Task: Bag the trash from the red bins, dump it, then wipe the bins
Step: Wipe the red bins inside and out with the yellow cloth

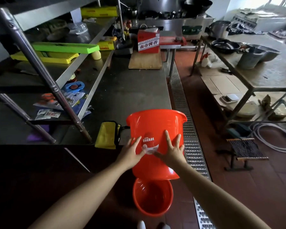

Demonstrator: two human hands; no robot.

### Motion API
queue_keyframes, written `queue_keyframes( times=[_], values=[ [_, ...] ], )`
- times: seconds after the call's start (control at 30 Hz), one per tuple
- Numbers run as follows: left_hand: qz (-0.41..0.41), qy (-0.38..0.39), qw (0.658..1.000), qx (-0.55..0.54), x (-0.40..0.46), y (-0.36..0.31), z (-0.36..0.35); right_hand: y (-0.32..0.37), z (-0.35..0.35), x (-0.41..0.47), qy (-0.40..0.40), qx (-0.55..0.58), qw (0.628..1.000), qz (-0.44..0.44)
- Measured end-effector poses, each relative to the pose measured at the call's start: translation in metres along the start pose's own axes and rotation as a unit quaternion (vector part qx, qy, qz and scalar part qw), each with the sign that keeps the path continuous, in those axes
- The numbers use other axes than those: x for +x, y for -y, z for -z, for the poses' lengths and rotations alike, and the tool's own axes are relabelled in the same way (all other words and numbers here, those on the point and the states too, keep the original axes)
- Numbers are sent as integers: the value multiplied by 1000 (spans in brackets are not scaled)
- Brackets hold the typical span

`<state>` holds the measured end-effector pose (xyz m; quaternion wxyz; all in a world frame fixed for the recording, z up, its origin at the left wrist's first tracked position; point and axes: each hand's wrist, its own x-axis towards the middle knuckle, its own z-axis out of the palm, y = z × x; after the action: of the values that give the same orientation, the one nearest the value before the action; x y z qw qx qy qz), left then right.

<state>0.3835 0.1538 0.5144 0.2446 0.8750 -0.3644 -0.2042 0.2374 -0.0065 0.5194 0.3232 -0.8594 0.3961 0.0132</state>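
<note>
I hold a red plastic bucket [155, 129] in front of me at the steel counter's near corner. Its rim points away from me and its white "Bucket" label faces up. My left hand [132, 151] lies flat on its left side with fingers spread. My right hand [172, 149] presses flat on its right side, fingers straight. A second red bucket [153, 197] stands upright on the floor right below, open and showing a dark inside. A yellow cloth [106, 135] with black trim lies on the counter edge just left of the held bucket.
The steel counter [130, 96] runs ahead, with a wooden board [145, 61] and a red carton [148, 41] at its far end. Cluttered shelves stand left. A metal floor drain grate [182, 100] runs along the counter. A low stool [247, 149] and a hose [274, 138] sit right.
</note>
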Motion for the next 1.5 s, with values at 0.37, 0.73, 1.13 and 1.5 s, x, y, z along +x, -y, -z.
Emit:
queue_keyframes(
  times=[0.37,0.73,1.13,1.5],
  values=[
    [-157,-9,968,197,56,-50,33,-46,-31,-45,-62,14,994,84],
    [-336,9,910,244,-48,31,5,-46,34,7,-46,257,941,-215],
    [-302,59,904,297,-164,90,-8,-42,-59,-52,198,379,809,-403],
    [-246,125,904,326,-229,102,-52,-75,-72,-24,133,296,893,-313]
  ],
)
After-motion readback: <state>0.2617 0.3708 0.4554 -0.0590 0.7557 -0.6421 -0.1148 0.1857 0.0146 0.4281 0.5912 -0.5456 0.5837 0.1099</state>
